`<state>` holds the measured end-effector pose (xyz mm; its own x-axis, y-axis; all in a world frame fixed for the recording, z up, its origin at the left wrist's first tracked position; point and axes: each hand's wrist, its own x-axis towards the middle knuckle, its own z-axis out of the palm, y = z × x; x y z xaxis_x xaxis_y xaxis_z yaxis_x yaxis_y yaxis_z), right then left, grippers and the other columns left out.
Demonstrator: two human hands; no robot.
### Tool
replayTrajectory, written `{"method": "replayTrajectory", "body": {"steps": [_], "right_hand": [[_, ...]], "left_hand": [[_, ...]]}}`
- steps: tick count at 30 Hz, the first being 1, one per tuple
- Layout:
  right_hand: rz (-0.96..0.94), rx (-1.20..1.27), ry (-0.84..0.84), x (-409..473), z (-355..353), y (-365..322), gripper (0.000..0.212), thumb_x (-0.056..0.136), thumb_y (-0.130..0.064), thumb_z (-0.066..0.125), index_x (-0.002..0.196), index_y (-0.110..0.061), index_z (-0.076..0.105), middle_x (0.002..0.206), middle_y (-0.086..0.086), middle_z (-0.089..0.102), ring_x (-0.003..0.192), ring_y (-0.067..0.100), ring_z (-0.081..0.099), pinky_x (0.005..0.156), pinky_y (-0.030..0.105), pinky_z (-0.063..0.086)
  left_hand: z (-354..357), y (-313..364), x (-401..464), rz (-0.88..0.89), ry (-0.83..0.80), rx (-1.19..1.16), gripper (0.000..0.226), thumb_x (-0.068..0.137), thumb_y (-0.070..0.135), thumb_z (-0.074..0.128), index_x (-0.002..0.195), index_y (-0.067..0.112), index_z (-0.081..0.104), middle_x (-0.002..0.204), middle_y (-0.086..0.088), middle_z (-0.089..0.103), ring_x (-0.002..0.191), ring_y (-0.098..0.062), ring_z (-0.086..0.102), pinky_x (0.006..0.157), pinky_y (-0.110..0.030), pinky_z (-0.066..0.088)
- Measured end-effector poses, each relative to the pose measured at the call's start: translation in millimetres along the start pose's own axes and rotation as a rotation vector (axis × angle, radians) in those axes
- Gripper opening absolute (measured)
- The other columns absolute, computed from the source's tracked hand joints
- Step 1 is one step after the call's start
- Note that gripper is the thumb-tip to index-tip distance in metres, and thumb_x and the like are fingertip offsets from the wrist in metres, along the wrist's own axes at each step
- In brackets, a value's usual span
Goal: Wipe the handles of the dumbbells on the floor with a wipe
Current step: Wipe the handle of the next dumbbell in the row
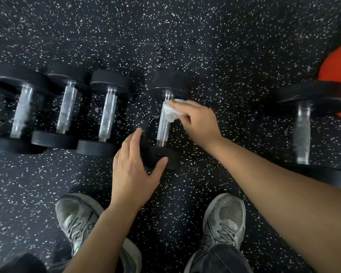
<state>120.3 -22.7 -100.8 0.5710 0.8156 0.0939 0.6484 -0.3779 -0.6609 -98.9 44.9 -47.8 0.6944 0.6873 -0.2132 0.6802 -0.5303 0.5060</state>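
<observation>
Wipe [170, 110] is pinched in right hand [197, 123] fingers, pressed on dumbbell handle [162, 125] upper end. Left hand [134, 174] is held open, fingers spread, over near weight head [159, 156].

5 dumbbells [162, 119] on speckled floor [185, 36]

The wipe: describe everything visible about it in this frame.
The wipe is a small, pale, thin-looking sheet, crumpled and folded. The right hand pinches it, fingers on top, pressing it against the upper part of the knurled metal handle of the fourth dumbbell from the left. Part of it is hidden under the fingers.
</observation>
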Motion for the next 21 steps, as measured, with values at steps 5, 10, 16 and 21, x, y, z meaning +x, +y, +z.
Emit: {"method": "replayTrajectory", "body": {"steps": [5, 10, 16, 21], "right_hand": [[-0.249, -0.026, -0.244, -22, 8, -8, 0.042, 0.096, -0.013, 0.064, 0.137, -0.024, 0.064, 0.106, -0.007, 0.074, 0.091, 0.015, 0.069, 0.074, 0.038, 0.059], [-0.294, -0.038, -0.241, -4, 7, -25, 0.038, 0.099, -0.018, 0.058, 0.133, -0.03, 0.067, 0.121, -0.008, 0.073, 0.104, 0.015, 0.07, 0.083, 0.035, 0.058], [-0.073, 0.019, -0.068, 7, 24, -35, 0.034, 0.103, -0.019, 0.055, 0.132, -0.03, 0.068, 0.134, -0.01, 0.068, 0.117, 0.009, 0.066, 0.093, 0.039, 0.058], [-0.199, 0.107, -0.283, -28, 28, -35, 0.043, 0.095, -0.009, 0.062, 0.134, -0.027, 0.067, 0.123, -0.011, 0.072, 0.11, 0.01, 0.068, 0.088, 0.038, 0.058]], "left_hand": [[-6, -10, 0, -0.013, 0.036, -0.006, 0.078, 0.096, 0.049, 0.061, 0.159, 0.018, 0.026, 0.156, -0.007, 0.042, 0.141, -0.025, 0.043, 0.115, -0.043, 0.033], [-14, -23, 4, 0.046, 0.115, 0.087, 0.065, 0.102, 0.035, 0.056, 0.157, 0.01, 0.031, 0.152, -0.012, 0.047, 0.142, -0.028, 0.043, 0.12, -0.044, 0.027], [-26, -32, 7, 0.046, 0.136, 0.118, 0.067, 0.1, 0.031, 0.061, 0.156, 0.007, 0.032, 0.151, -0.014, 0.047, 0.142, -0.029, 0.041, 0.124, -0.044, 0.023], [-31, -44, 12, 0.03, 0.128, 0.121, 0.067, 0.102, 0.041, 0.053, 0.156, 0.008, 0.032, 0.152, -0.013, 0.046, 0.144, -0.029, 0.038, 0.124, -0.052, 0.023]]}}
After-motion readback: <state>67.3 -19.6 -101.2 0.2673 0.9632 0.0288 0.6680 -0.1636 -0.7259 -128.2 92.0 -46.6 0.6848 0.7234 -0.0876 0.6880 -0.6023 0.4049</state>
